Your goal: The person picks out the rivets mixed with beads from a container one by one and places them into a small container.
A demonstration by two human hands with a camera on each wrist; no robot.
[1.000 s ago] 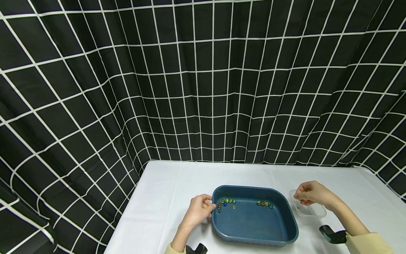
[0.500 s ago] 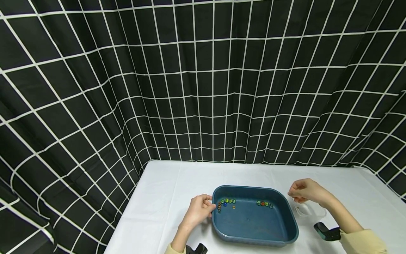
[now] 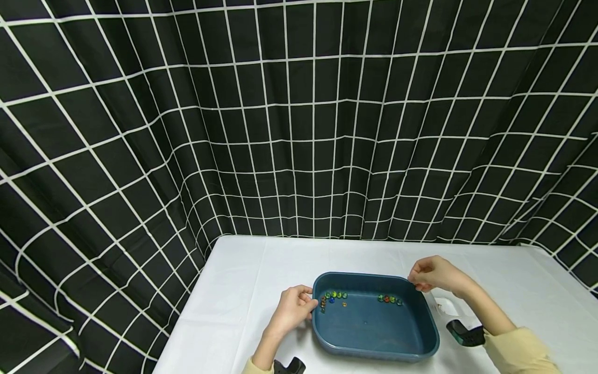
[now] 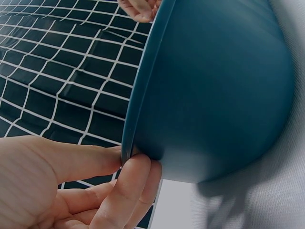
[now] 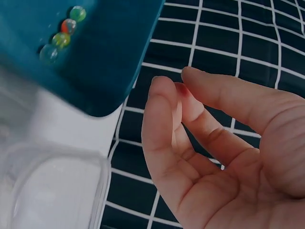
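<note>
A dark blue tray [image 3: 420, 337] sits on the white table. It holds two small groups of coloured marbles, one at the far left [image 3: 334, 297] and one at the far right [image 3: 390, 299]. My left hand [image 3: 306, 301] pinches the tray's left rim [image 4: 127, 143] between thumb and fingers [image 4: 138, 176]. My right hand [image 3: 419, 278] hovers over the tray's far right corner [image 5: 100, 62], its fingers [image 5: 159, 105] loosely bent with nothing between them. The right marble group [image 5: 62, 33] shows in the right wrist view.
A clear plastic container [image 3: 449, 306] stands just right of the tray, partly behind my right forearm; its wall [image 5: 52, 191] shows in the right wrist view. A black curtain with a white grid [image 3: 299, 130] hangs behind and left of the table [image 3: 243, 280].
My right hand has moved left from above the clear container to the tray's far right corner. The left hand, tray and marbles have stayed put.
</note>
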